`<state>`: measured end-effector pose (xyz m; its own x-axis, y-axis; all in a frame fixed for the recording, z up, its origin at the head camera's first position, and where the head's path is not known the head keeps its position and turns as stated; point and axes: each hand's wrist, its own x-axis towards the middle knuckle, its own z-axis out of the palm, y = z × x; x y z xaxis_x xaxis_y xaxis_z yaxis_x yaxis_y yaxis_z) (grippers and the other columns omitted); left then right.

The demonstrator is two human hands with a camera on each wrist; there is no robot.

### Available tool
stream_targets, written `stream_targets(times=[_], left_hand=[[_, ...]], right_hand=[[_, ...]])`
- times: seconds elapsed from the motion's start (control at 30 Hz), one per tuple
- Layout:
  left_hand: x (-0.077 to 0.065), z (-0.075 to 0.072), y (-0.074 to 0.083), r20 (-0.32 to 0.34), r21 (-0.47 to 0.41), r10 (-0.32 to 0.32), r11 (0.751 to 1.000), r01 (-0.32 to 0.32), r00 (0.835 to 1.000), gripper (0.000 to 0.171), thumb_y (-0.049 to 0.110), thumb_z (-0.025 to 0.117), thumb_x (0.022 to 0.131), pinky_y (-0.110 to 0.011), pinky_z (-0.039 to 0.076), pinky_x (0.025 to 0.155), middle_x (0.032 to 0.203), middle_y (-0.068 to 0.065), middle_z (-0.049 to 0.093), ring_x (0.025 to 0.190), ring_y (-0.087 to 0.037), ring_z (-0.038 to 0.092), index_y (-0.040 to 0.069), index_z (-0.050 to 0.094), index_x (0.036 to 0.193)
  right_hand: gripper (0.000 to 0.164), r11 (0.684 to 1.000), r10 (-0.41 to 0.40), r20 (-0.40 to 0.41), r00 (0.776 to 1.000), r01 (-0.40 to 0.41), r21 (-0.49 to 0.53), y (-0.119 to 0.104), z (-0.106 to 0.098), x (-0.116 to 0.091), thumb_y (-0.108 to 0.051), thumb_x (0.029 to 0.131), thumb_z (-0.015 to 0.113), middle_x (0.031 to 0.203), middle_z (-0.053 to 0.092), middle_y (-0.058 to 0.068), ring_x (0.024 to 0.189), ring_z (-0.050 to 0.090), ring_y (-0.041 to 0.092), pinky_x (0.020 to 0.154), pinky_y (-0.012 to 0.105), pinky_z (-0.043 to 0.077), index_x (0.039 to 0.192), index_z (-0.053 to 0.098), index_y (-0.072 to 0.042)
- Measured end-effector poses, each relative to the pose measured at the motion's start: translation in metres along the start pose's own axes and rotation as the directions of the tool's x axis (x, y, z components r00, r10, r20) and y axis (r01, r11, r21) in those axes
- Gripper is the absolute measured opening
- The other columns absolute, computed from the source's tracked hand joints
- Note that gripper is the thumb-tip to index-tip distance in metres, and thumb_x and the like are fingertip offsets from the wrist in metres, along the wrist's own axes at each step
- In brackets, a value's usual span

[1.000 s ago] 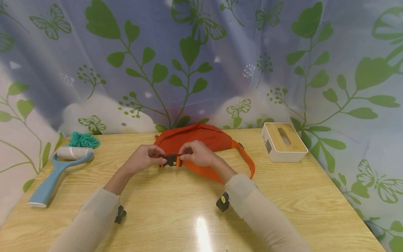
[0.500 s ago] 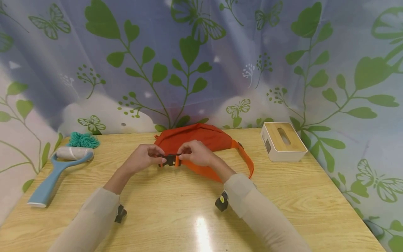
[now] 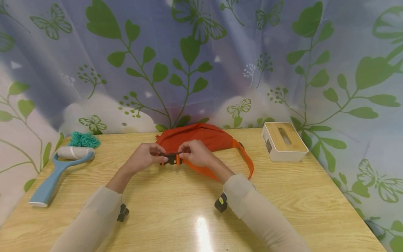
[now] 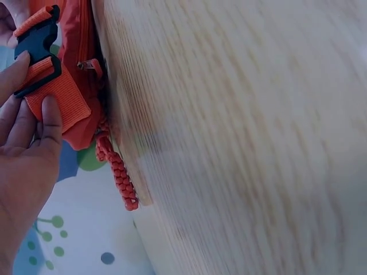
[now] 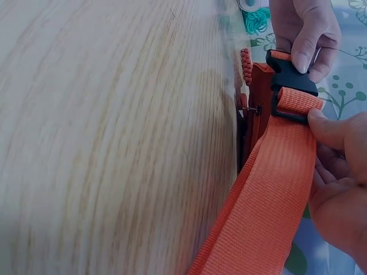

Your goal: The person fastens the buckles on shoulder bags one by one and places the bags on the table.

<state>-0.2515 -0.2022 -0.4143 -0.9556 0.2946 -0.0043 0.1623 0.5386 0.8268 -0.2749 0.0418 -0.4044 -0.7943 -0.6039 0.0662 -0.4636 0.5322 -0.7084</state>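
Note:
An orange-red waist bag point(image 3: 198, 136) lies at the back of the table, its orange strap point(image 3: 247, 159) looping out to the right. In front of it the two parts of a black side-release buckle point(image 3: 171, 159) are joined. My left hand point(image 3: 145, 159) pinches the buckle's left end, thumb on top, with webbing between the fingers in the left wrist view. At the other end my right hand point(image 3: 197, 154) pinches the buckle where the strap threads through. The right wrist view shows the strap webbing point(image 5: 264, 195) running down from there. A braided zipper pull point(image 4: 120, 172) hangs from the bag.
A blue-handled lint roller point(image 3: 51, 178) lies at the left, with a bundle of teal yarn point(image 3: 83, 140) behind it. A white tissue box with a wooden lid point(image 3: 284, 138) stands at the back right. A patterned curtain point(image 3: 207, 77) hangs behind the table.

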Motion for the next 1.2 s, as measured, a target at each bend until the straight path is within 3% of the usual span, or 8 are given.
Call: stream_targets(times=[0.4, 0.63, 1.0, 1.2], left_hand=[[0.001, 0.006, 0.003, -0.040, -0.013, -0.024, 1.000, 0.024, 0.999, 0.021, 0.017, 0.082, 0.088, -0.035, 0.052, 0.075, 0.095, -0.007, 0.073, 0.089, -0.023, 0.069, 0.004, 0.073, 0.101], [0.003, 0.010, 0.002, -0.036, 0.017, 0.028, 0.999, -0.028, 0.999, 0.021, 0.015, 0.080, 0.089, -0.035, 0.053, 0.076, 0.096, -0.008, 0.071, 0.090, -0.023, 0.068, 0.001, 0.073, 0.102], [0.003, 0.008, 0.000, -0.002, 0.019, 0.006, 1.000, -0.006, 1.000, 0.023, 0.017, 0.080, 0.089, -0.035, 0.051, 0.077, 0.098, -0.008, 0.070, 0.091, -0.023, 0.065, 0.002, 0.071, 0.104], [0.004, 0.007, -0.001, 0.019, 0.023, 0.012, 1.000, -0.012, 1.000, 0.026, 0.021, 0.081, 0.089, -0.036, 0.049, 0.076, 0.099, -0.008, 0.067, 0.091, -0.023, 0.060, 0.003, 0.070, 0.105]], right_hand=[[0.005, 0.999, 0.024, -0.052, 0.998, -0.026, -0.027, -0.003, 0.007, 0.001, -0.011, 0.100, 0.066, 0.092, 0.069, -0.002, 0.083, 0.063, 0.012, 0.074, 0.028, 0.052, 0.102, 0.071, -0.009], [0.008, 0.998, 0.024, -0.067, 0.997, -0.028, -0.056, -0.003, 0.012, 0.002, -0.012, 0.100, 0.066, 0.094, 0.070, -0.001, 0.082, 0.063, 0.011, 0.072, 0.027, 0.053, 0.104, 0.071, -0.008], [0.010, 0.996, 0.058, -0.007, 0.998, -0.058, 0.064, 0.003, 0.007, 0.003, -0.014, 0.099, 0.069, 0.100, 0.070, -0.002, 0.094, 0.064, 0.014, 0.084, 0.031, 0.053, 0.106, 0.073, -0.009], [0.008, 0.995, 0.041, 0.016, 0.999, -0.042, 0.090, 0.008, 0.006, 0.003, -0.013, 0.098, 0.070, 0.099, 0.070, -0.002, 0.092, 0.064, 0.014, 0.084, 0.032, 0.053, 0.105, 0.073, -0.009]])
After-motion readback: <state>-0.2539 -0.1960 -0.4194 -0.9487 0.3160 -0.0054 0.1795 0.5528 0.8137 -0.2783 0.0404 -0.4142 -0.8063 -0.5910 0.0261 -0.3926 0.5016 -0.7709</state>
